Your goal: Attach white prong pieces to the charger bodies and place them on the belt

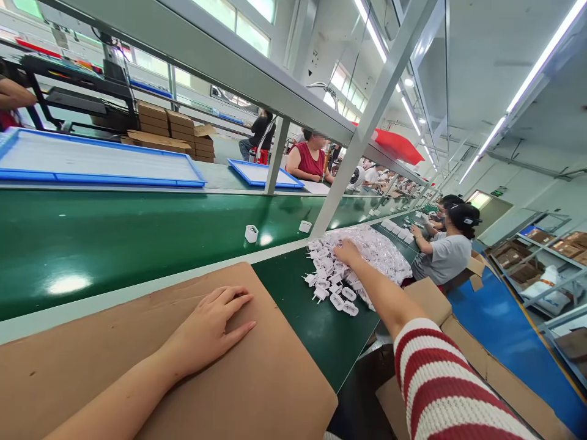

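My left hand (215,324) lies flat on a sheet of brown cardboard (275,379), palm down, thumb apart from the fingers, holding nothing. Stretched out to the right, my right hand (348,252) reaches into a heap of small white plastic plug housings (323,284). Its fingers are bent down and drawn together among the pieces; what they hold, if anything, is hidden. A clear plastic bag (380,253) full of the same white parts lies just beyond and beside that hand. Several loose housings, some with pins, spread over the green bench (302,330).
Behind the bench runs a green conveyor belt (137,244) carrying white housings (251,233). A slanted metal post (353,165) rises near the heap. Blue-rimmed trays (101,177) stand across the belt. Co-workers (443,250) sit to the right; an open carton (468,348) is below my right arm.
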The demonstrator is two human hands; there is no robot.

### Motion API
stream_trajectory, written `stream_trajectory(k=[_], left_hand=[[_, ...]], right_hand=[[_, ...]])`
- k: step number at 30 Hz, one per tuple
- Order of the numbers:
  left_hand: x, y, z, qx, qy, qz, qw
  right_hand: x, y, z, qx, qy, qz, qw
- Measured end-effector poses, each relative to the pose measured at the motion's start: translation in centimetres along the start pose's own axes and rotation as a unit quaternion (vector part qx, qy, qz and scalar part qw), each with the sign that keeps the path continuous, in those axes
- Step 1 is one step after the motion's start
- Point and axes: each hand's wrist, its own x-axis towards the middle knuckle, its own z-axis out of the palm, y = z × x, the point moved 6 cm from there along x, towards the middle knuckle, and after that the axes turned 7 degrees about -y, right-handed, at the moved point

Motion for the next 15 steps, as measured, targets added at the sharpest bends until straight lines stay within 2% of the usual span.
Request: stream_trajectory(k=[5, 9, 12, 15], left_hand=[[0.1, 0.6, -0.5, -0.006, -0.029, -0.02, 0.999], [0.0, 0.9, -1.0, -0.007, -0.028, -0.024, 0.999], [0.0, 1.2, -1.2, -0.013, -0.029, -0.023, 0.999], [0.0, 1.4, -1.3, -0.018, -0.028, -0.015, 0.999]], right_hand=[[-1.7, -1.6, 1.4, -0.039, -0.031, -0.081, 0.995], [-3.5, -3.5, 1.9, -0.064, -0.072, -0.145, 0.985], [-4.9, -4.8, 1.1, -0.083, -0.093, -0.173, 0.977], [-5.9, -6.7, -0.6, -0.098, -0.068, -0.181, 0.976]])
